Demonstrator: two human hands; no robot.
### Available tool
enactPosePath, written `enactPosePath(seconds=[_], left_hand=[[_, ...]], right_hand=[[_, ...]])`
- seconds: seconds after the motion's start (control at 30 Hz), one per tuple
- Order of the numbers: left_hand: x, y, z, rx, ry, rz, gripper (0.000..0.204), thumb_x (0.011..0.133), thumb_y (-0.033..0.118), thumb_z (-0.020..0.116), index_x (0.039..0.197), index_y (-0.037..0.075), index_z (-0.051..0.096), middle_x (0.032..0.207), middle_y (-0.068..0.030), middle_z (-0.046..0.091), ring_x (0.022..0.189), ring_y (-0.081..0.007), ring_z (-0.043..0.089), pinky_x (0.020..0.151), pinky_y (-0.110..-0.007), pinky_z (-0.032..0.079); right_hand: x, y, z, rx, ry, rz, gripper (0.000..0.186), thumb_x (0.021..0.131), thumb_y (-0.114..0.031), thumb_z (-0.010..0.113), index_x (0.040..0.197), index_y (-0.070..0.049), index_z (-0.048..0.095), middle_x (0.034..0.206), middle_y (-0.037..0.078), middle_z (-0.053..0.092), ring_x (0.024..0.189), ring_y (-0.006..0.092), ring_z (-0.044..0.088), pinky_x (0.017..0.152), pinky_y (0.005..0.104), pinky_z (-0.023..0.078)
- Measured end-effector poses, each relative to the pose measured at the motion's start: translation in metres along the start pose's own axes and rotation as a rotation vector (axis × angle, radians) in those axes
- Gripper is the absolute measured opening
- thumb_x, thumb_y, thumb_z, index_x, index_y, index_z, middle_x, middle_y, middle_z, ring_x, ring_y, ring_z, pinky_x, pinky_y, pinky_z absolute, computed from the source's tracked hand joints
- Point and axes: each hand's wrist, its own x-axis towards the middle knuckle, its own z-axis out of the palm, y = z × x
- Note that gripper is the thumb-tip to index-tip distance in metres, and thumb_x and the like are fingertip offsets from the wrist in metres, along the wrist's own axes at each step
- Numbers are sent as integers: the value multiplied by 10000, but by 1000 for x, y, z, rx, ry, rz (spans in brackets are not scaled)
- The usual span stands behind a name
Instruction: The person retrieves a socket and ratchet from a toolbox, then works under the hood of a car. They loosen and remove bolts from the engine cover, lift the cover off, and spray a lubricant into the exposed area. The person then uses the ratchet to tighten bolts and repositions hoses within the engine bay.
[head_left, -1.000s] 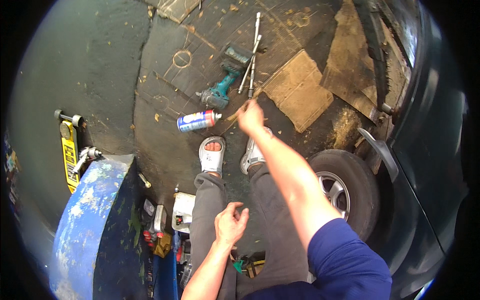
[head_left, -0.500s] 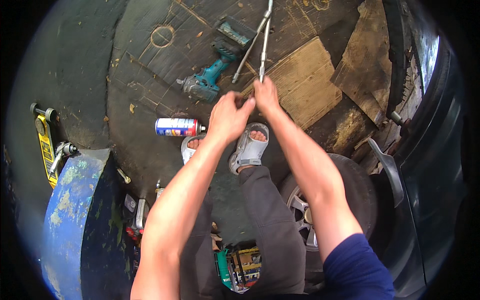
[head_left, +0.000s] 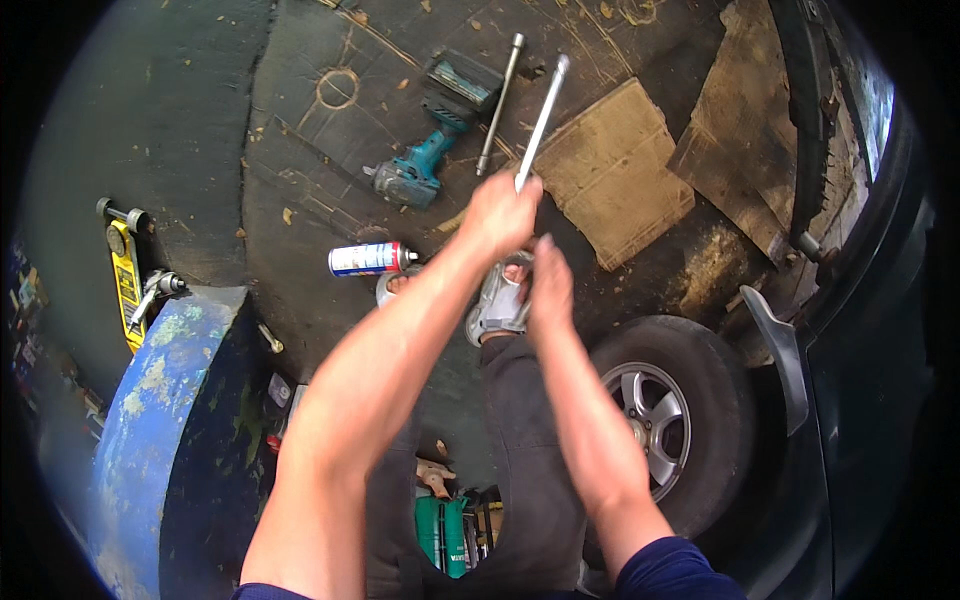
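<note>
My left hand (head_left: 503, 213) is closed round the lower end of a long chrome wrench (head_left: 542, 122), which points up and slightly right. Its gripped end is hidden in my fist. Just below and to the right, my right hand (head_left: 550, 287) is apart from the wrench, its fingers stretched out and a little blurred, with nothing visible in them. A second chrome bar (head_left: 500, 104) lies on the ground left of the wrench. Beside it rests a teal and black cordless impact wrench (head_left: 425, 160).
A spray can (head_left: 368, 259) lies near my feet. Flattened cardboard (head_left: 612, 170) covers ground ahead. At right are a car wheel (head_left: 665, 420) and dark car body (head_left: 870, 420). Left stand a blue painted curved metal piece (head_left: 150, 400) and a yellow tool (head_left: 124, 275). A green case (head_left: 440, 530) sits below.
The chrome wrench has passed from my right hand to my left. My right hand has drawn back toward me. The second bar now shows whole, apart from the wrench.
</note>
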Motion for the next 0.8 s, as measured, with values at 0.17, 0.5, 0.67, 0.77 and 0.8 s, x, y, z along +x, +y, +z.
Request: enactPosePath(seconds=[0.17, 0.5, 0.67, 0.77, 0.8], left_hand=[[-66, -42, 38, -91, -55, -173, 465, 1034, 375, 576, 1070, -80, 666, 1016, -295, 738, 1035, -404, 730, 906, -500, 521], [-275, -90, 38, -301, -144, -541, 429, 1037, 387, 619, 1091, -39, 611, 984, -273, 711, 1021, -444, 703, 880, -496, 519], [-235, -94, 26, -357, 101, -329, 330, 1027, 305, 676, 1088, -8, 592, 864, -118, 683, 817, -222, 665, 762, -389, 522], [-229, -81, 27, -456, 144, -331, 317, 1019, 290, 687, 1068, -5, 583, 831, -92, 669, 771, -178, 640, 734, -361, 517], [-231, -77, 27, -480, 135, -326, 312, 1015, 285, 691, 1062, -4, 583, 824, -86, 665, 760, -167, 632, 728, -355, 516]], right_hand=[[128, -17, 15, -157, -229, -30, 490, 939, -468, 741, 941, 21, 709, 771, 77, 634, 641, 201, 593, 600, 406, 481], [220, -70, 60, -958, 201, -287, 491, 939, -377, 709, 1031, 105, 723, 1028, 303, 740, 1073, 438, 722, 951, 516, 528], [181, -61, 73, -1082, 315, -597, 576, 922, -352, 761, 1299, 48, 590, 1304, 293, 615, 1307, 453, 538, 1133, 509, 429], [161, -59, 88, -1166, 180, -692, 455, 920, -368, 753, 1147, 20, 680, 1167, 273, 689, 1173, 440, 630, 1055, 513, 493], [157, -55, 96, -1202, 129, -557, 481, 926, -412, 745, 1113, 29, 707, 1140, 286, 713, 1142, 450, 665, 1023, 516, 518]])
